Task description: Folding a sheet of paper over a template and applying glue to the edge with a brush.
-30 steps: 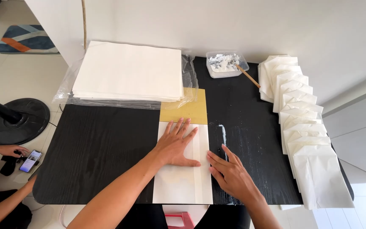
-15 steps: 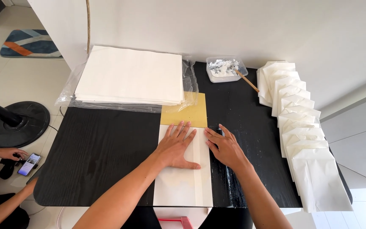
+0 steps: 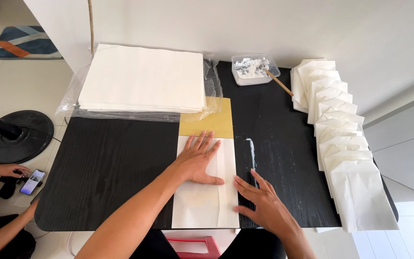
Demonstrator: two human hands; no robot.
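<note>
The left hand (image 3: 198, 160) lies flat, fingers spread, on a folded white sheet (image 3: 206, 199) at the black bench's (image 3: 106, 172) near edge. The right hand (image 3: 259, 204), open with fingers apart and clamped on nothing, rests at the sheet's right edge, at 4 o'clock from the left hand. A yellow board (image 3: 207, 125) shows under the sheet at 12 o'clock. A paper stack (image 3: 142, 79) on clear plastic lies at 11 o'clock. A paste tub (image 3: 252, 68) with a stick (image 3: 279, 82) sits at 1 o'clock, and overlapping white bags (image 3: 343, 153) line the right edge.
</note>
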